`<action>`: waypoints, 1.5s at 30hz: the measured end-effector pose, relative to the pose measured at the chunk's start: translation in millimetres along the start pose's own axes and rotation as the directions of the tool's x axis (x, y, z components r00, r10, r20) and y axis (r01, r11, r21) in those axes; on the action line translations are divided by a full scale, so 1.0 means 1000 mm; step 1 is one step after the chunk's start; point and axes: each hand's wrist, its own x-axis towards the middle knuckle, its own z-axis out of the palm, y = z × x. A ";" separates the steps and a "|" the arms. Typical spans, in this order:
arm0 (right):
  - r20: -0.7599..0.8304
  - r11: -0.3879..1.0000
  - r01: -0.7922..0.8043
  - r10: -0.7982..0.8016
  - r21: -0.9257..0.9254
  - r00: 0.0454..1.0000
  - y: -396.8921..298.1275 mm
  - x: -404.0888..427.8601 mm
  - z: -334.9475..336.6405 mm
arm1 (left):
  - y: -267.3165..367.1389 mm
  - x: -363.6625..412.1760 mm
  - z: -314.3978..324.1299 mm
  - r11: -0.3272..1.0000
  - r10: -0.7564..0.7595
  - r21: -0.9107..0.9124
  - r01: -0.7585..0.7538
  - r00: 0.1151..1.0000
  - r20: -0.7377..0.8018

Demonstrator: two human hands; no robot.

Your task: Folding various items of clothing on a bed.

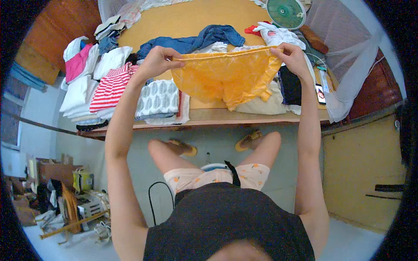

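Note:
A pair of yellow patterned shorts (225, 78) hangs stretched between my hands, above the front of a bed (209, 114). My left hand (160, 61) pinches one end of the waistband, and my right hand (292, 57) grips the other end. The ruffled leg hems hang down on the right side. Behind the shorts lies a crumpled pair of blue jeans (192, 41), partly covered. Below my left hand sits a folded white cloth with a grey leaf print (157, 98). A beige garment (261, 106) shows beneath the shorts.
Stacks of folded clothes, with a red-striped garment (112, 85) and white ones (76, 94), fill the left. A green fan (285, 13), a phone (320, 94) and a mosquito net (349, 71) are at right. Boxes and clutter (65, 192) occupy the floor at left.

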 end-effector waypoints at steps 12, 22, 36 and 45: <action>0.355 0.989 -0.009 -0.044 0.145 0.934 0.007 0.004 -0.005 | 0.002 -0.006 -0.004 0.999 0.045 0.001 -0.046 0.967 -0.252; 0.400 0.951 0.236 -0.141 -0.200 0.905 0.000 0.001 0.005 | -0.003 -0.013 0.001 1.000 -0.021 0.009 0.022 0.987 -0.161; 0.138 0.999 0.036 -0.031 -0.031 0.990 0.017 0.004 0.032 | 0.061 -0.018 0.071 0.787 -0.023 0.526 -0.323 0.837 0.547; -0.122 0.990 0.097 -0.084 0.098 0.989 0.015 -0.032 0.070 | 0.038 0.008 0.117 0.968 -0.001 -0.249 0.043 0.986 0.166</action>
